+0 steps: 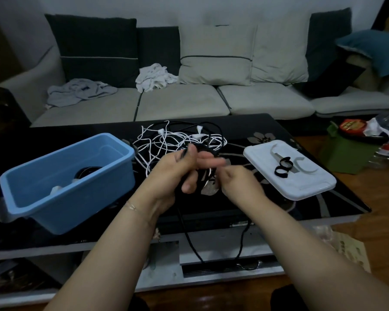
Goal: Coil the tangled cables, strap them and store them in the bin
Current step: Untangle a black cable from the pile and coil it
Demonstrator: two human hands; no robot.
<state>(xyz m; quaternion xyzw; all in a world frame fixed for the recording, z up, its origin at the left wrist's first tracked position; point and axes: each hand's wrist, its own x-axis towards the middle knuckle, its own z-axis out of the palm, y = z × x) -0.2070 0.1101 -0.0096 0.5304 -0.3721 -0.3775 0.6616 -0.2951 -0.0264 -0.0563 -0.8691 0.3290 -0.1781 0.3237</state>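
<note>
Left hand (180, 169) grips a black cable (190, 239) above the desk (279, 131), its loop drooping off the front edge. Right hand (231, 178) is blurred; can't tell its grip. Risk: slack snags white cable tangle (166, 140), dragging it. Blue bin (61, 176) sits left.

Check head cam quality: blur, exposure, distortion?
Head view: dim, underexposed; right hand motion-blurred; left hand sharper, gripping the black cable, which is hard to see against the dark table; wide-angle bending at the edges.
</note>
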